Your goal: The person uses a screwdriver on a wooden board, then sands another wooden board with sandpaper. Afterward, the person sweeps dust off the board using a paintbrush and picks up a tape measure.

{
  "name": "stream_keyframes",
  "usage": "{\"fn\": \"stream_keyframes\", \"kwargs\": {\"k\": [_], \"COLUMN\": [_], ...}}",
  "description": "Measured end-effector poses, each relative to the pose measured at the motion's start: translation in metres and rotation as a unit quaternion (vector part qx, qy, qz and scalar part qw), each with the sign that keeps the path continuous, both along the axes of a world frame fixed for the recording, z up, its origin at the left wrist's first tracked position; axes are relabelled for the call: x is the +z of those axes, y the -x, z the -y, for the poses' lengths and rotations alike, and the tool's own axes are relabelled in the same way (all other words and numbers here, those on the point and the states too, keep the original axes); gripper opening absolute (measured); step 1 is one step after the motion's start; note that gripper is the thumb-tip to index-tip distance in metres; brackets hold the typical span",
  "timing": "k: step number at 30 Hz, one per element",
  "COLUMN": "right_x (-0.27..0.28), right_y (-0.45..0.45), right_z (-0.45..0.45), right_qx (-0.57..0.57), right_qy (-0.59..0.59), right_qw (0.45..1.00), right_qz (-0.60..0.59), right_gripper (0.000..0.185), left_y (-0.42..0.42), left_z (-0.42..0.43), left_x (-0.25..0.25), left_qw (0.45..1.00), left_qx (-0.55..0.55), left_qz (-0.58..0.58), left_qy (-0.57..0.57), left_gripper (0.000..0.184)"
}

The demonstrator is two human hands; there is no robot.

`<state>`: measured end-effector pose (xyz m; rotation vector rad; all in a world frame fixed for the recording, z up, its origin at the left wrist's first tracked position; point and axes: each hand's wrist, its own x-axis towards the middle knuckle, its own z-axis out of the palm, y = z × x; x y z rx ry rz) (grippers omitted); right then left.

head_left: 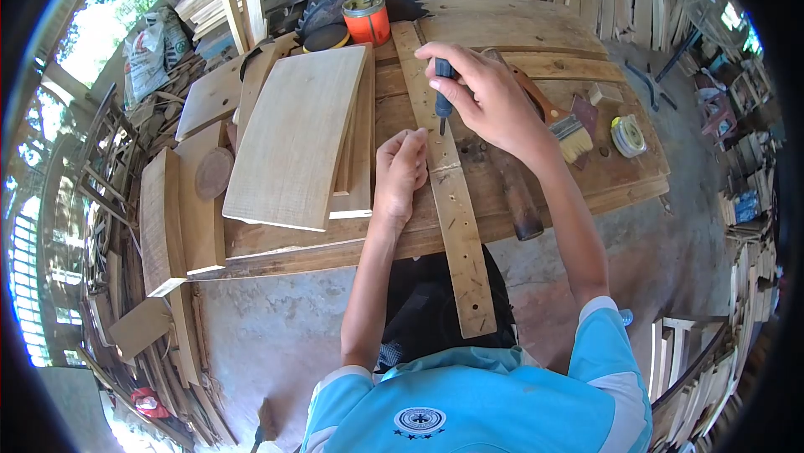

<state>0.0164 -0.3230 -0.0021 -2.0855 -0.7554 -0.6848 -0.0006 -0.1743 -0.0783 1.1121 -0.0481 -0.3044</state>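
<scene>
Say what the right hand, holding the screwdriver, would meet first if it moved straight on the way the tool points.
Probably the long wooden strip, just beneath the tip of the screwdriver; whether they already touch is unclear.

One left hand (403, 170), one right hand (490, 100), one screwdriver (444, 89), one saw blade (405, 2), one orange can (368, 24)

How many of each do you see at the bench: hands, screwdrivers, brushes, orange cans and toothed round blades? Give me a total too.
Hands: 2 (left hand, right hand)
Screwdriver: 1, in the right hand
Brush: 1
Orange can: 1
Toothed round blade: 1, partly hidden
Total: 6
</scene>
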Motion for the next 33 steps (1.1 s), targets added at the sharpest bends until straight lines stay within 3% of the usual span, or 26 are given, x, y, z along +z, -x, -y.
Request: {"fn": "stream_keyframes", "kwargs": {"k": [6,8,10,12,16,21,26,28,32,33], "right_x": [0.001,-0.003,-0.001,0.003,0.005,0.004,0.008,0.005,0.009,0.010], "right_y": [-0.007,-0.010,-0.009,-0.007,-0.004,-0.001,0.005,0.003,0.004,0.004], "right_z": [0.000,-0.001,-0.002,0.000,0.004,0.005,0.000,-0.003,-0.004,-0.004], "right_qx": [0.047,0.072,0.075,0.075,0.072,0.063,0.005,-0.012,-0.013,-0.019], "right_qy": [0.054,0.046,0.052,0.059,0.083,0.065,0.082,0.053,0.026,0.010], "right_qw": [0.997,0.996,0.995,0.995,0.994,0.995,0.996,0.997,1.000,1.000], "right_qz": [-0.021,-0.018,-0.028,-0.038,-0.030,-0.043,0.023,0.051,-0.004,-0.007], "right_gripper": [0.031,0.031,0.031,0.030,0.029,0.028,0.024,0.024,0.028,0.029], "left_y": [0.000,-0.005,-0.005,-0.002,-0.001,-0.003,-0.002,-0.001,-0.013,-0.018], "left_z": [0.003,0.011,0.012,0.016,0.022,0.022,0.015,0.010,0.003,0.002], "left_x": [-0.004,-0.019,-0.017,-0.010,-0.006,-0.008,-0.002,0.007,0.023,0.024], "left_qw": [1.000,0.972,0.954,0.891,0.858,0.850,0.845,0.869,0.930,0.914], "left_qx": [0.005,0.064,0.070,0.103,0.137,0.140,0.112,0.088,0.029,0.026], "left_qz": [0.021,0.188,0.224,0.252,0.295,0.304,0.338,0.320,0.287,0.318], "left_qy": [-0.011,-0.127,-0.184,-0.362,-0.398,-0.406,-0.400,-0.368,-0.227,-0.252], "left_gripper": [0.015,0.018,0.020,0.017,0.013,0.013,0.019,0.025,0.013,0.013]}}
